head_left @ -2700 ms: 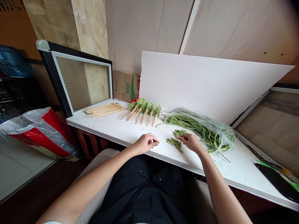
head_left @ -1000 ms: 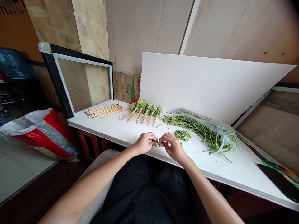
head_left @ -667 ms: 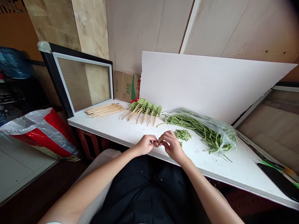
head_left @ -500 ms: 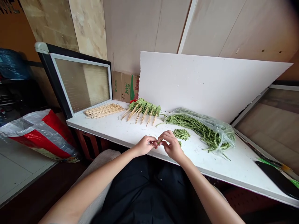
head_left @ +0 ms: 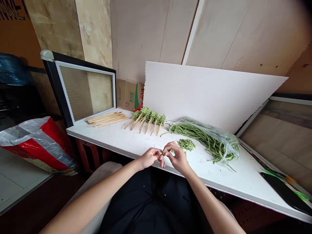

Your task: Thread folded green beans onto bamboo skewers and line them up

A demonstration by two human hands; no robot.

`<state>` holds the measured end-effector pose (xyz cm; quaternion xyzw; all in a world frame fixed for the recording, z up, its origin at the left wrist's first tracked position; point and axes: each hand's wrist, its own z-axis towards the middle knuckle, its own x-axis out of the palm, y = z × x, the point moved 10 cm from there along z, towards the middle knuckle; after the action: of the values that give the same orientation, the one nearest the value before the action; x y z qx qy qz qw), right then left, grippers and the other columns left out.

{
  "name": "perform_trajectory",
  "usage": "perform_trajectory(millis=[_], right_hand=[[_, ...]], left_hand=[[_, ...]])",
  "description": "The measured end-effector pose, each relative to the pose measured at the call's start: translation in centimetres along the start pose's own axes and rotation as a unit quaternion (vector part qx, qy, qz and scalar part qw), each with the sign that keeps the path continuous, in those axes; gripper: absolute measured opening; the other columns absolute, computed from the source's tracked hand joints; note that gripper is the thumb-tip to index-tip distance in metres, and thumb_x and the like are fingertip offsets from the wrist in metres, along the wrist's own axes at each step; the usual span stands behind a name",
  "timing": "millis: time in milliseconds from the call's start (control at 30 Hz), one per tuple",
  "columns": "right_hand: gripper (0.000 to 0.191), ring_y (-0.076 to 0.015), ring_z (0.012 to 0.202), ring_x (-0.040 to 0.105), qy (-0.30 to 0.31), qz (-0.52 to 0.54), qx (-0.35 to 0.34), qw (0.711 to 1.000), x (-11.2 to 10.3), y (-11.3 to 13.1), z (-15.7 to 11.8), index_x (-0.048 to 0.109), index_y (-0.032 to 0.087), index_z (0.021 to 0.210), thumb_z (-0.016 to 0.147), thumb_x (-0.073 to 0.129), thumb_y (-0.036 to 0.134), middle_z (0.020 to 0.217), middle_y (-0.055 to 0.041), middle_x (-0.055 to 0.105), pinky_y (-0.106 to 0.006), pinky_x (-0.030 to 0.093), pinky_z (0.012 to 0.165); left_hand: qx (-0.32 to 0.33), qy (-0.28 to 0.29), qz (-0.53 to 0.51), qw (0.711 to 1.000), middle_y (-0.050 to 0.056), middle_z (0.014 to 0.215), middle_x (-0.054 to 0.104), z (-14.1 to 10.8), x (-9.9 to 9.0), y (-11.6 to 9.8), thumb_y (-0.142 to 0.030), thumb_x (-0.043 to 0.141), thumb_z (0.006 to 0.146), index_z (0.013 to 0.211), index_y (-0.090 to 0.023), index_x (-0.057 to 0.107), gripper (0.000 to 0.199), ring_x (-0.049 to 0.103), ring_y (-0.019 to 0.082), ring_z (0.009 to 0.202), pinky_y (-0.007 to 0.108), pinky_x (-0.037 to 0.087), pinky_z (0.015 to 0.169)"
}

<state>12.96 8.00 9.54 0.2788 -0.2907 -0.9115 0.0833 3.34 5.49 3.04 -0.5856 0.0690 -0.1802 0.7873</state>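
Note:
My left hand point(head_left: 150, 157) and my right hand point(head_left: 177, 157) meet over the table's front edge, fingertips pinched on a short green bean piece point(head_left: 163, 152) between them. Just behind my right hand lies a pile of cut bean pieces point(head_left: 186, 144), with a few more pieces partly hidden by that hand. Long green beans point(head_left: 198, 132) spill from a clear plastic bag point(head_left: 227, 141) to the right. Farther back on the left, skewered bean pieces point(head_left: 153, 116) are stacked with their stick ends towards me. Beside them is a heap of bare wooden skewers point(head_left: 106, 119).
The white table point(head_left: 117, 139) has a framed panel point(head_left: 87, 92) at its left end and a white board point(head_left: 200, 94) behind. A cardboard box point(head_left: 129, 94) stands at the back. At the right lies a black object point(head_left: 284, 191); a red-and-white bag point(head_left: 41, 143) sits at left.
The view has shifted slightly. Both hands stay together, and the green piece between the fingertips now shows more clearly. Some fingers of my left hand have spread downward.

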Motion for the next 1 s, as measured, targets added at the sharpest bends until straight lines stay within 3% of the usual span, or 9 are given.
perform_trajectory(millis=[133, 300, 400, 567, 867, 1000], right_hand=[[0.030, -0.0248, 0.085, 0.064, -0.041, -0.006, 0.032, 0.999, -2.8, -2.0, 0.2, 0.072, 0.024, 0.089, 0.100, 0.067, 0.052, 0.087, -0.0074, 0.071, -0.040, 0.053, 0.078], [0.039, -0.0269, 0.093, 0.068, -0.142, -0.090, 0.086, 0.982, -9.3, -6.0, 0.0, 0.076, 0.023, 0.092, 0.094, 0.070, 0.061, 0.099, -0.0108, 0.075, -0.039, 0.054, 0.078], [0.049, -0.0262, 0.081, 0.067, -0.143, -0.139, 0.145, 0.969, -11.6, -9.4, -0.8, 0.079, 0.020, 0.088, 0.089, 0.070, 0.069, 0.090, -0.0118, 0.076, -0.037, 0.052, 0.068], [0.051, -0.0264, 0.074, 0.070, 0.007, -0.165, 0.212, 0.963, -10.3, -13.9, -2.0, 0.082, 0.019, 0.086, 0.085, 0.073, 0.069, 0.087, -0.0120, 0.080, -0.037, 0.054, 0.066], [0.040, -0.0295, 0.079, 0.075, 0.071, -0.190, 0.205, 0.958, -9.2, -14.2, -2.0, 0.083, 0.021, 0.082, 0.090, 0.072, 0.059, 0.086, -0.0110, 0.082, -0.040, 0.057, 0.071], [0.040, -0.0293, 0.080, 0.076, 0.057, -0.188, 0.204, 0.959, -9.6, -14.0, -2.0, 0.083, 0.020, 0.085, 0.094, 0.069, 0.057, 0.089, -0.0121, 0.082, -0.039, 0.056, 0.070]], left_hand=[[-0.005, -0.025, 0.007, 1.000, 0.005, 0.065, 0.070, -0.1, -0.8, 0.5, -0.065, 0.065, 0.096, 0.075, -0.019, 0.053, 0.052, 0.074, 0.022, 0.069, 0.038, 0.052, 0.082], [-0.034, -0.076, 0.023, 0.996, 0.007, 0.069, 0.073, -0.1, -2.9, 2.3, -0.073, 0.064, 0.092, 0.083, -0.016, 0.061, 0.059, 0.075, 0.022, 0.069, 0.032, 0.049, 0.075], [-0.057, -0.090, 0.022, 0.994, 0.007, 0.072, 0.075, -0.1, -3.7, 3.3, -0.076, 0.066, 0.089, 0.089, -0.015, 0.061, 0.061, 0.076, 0.021, 0.068, 0.031, 0.048, 0.072], [-0.071, -0.096, 0.038, 0.992, 0.005, 0.072, 0.075, 0.0, -4.1, 3.5, -0.073, 0.069, 0.090, 0.091, -0.016, 0.061, 0.057, 0.076, 0.020, 0.069, 0.030, 0.049, 0.073], [-0.083, -0.100, 0.051, 0.990, 0.004, 0.075, 0.072, 0.2, -4.6, 3.7, -0.073, 0.071, 0.088, 0.091, -0.015, 0.063, 0.059, 0.072, 0.016, 0.067, 0.027, 0.046, 0.068], [-0.082, -0.094, 0.057, 0.990, 0.004, 0.075, 0.071, 0.2, -4.5, 3.6, -0.072, 0.071, 0.088, 0.090, -0.015, 0.063, 0.058, 0.070, 0.016, 0.064, 0.027, 0.047, 0.068]])
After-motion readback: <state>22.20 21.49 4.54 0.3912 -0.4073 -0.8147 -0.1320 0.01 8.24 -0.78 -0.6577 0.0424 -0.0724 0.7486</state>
